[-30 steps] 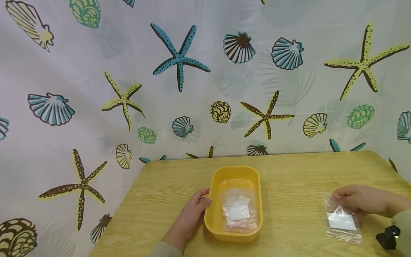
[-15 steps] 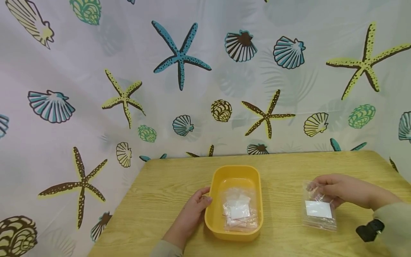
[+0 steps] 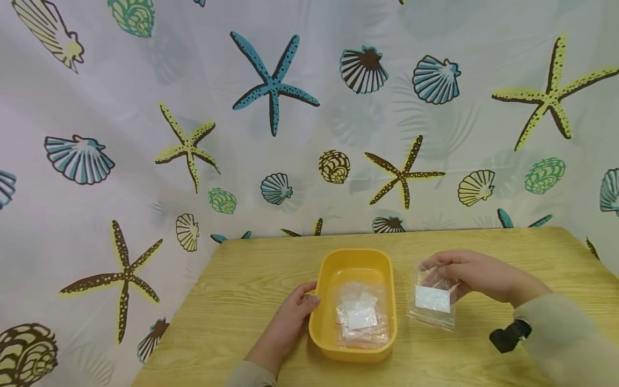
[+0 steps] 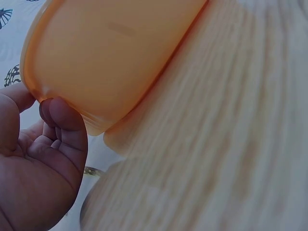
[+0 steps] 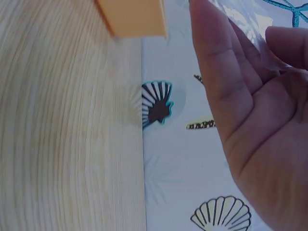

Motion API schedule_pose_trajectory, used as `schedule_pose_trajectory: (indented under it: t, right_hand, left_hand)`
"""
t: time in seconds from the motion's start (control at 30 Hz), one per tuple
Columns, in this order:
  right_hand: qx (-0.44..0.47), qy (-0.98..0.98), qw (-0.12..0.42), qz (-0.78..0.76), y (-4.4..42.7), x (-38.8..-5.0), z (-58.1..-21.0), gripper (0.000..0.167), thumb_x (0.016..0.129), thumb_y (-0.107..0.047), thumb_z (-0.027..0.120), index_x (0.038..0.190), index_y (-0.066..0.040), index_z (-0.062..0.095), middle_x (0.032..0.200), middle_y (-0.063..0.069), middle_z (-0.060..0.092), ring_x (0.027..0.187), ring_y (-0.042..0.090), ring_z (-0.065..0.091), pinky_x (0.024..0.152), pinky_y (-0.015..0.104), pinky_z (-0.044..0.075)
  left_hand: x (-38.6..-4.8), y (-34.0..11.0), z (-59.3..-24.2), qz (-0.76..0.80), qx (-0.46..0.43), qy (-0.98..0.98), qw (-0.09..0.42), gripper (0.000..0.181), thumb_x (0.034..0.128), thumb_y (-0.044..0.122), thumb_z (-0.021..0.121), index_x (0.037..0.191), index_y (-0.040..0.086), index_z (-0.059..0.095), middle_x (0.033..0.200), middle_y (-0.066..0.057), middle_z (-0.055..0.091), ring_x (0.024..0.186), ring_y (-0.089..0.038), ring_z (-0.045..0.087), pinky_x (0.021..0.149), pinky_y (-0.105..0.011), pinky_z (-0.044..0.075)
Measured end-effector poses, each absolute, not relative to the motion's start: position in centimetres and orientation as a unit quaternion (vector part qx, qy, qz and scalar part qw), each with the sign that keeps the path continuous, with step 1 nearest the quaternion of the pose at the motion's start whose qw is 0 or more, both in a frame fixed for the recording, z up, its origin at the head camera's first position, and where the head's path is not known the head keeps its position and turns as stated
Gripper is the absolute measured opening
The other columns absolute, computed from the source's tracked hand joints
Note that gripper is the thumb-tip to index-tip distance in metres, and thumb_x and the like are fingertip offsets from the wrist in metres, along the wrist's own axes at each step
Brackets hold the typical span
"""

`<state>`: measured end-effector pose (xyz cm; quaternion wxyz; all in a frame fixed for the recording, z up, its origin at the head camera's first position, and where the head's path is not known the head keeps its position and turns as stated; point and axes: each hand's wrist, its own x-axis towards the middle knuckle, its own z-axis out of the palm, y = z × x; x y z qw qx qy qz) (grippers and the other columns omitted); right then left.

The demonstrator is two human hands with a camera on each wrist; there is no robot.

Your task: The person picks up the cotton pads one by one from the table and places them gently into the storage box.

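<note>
A yellow plastic tub stands on the table in the head view, with several clear zip bags piled inside, white pieces showing in them. My left hand holds the tub's left side; in the left wrist view its thumb and fingers pinch the rim. Just right of the tub, my right hand grips another clear zip bag by its far end. This bag hangs above the table, its zip edge toward me and a white rectangle in it. Only a corner of the bag shows in the right wrist view.
The wooden table reaches back to a white curtain printed with starfish and shells. A black device is strapped at the right wrist, over a light sleeve.
My right hand has carried the zip bag leftward from the right side of the table to beside the tub. The left hand and tub have stayed in place.
</note>
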<state>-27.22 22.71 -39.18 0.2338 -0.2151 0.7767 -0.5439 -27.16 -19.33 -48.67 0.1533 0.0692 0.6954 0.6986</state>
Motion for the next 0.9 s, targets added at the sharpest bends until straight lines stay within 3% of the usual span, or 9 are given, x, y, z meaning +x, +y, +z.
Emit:
schedule_pose_trajectory:
  t: [0.7,0.9]
  right_hand:
    - [-0.229,0.765,0.219,-0.561,13.6,-30.4,-39.7,0.035,0.106,-0.016,0.047,0.137,-0.004,0.059,0.120,0.014,0.068,0.096,0.032,0.067,0.079,0.041,0.059]
    - [-0.247,0.764,0.227,-0.551,11.4,-30.9,-40.0,0.032,0.105,-0.015,0.049,0.130,-0.003,0.065,0.136,0.011,0.061,0.096,0.027,0.065,0.079,0.039,0.058]
  left_hand:
    - [-27.3,-19.4,-48.9,0.704,0.071,0.690,0.152,0.052,0.1071,0.021,0.053,0.154,0.005,0.037,0.122,-0.021,0.059,0.104,-0.025,0.064,0.086,-0.036,0.057]
    - [-27.4,-19.4,-49.2,0.704,0.072,0.691,0.147,0.053,0.1063,0.022,0.055,0.153,0.005,0.037,0.121,-0.020,0.060,0.103,-0.024,0.064,0.086,-0.035,0.057]
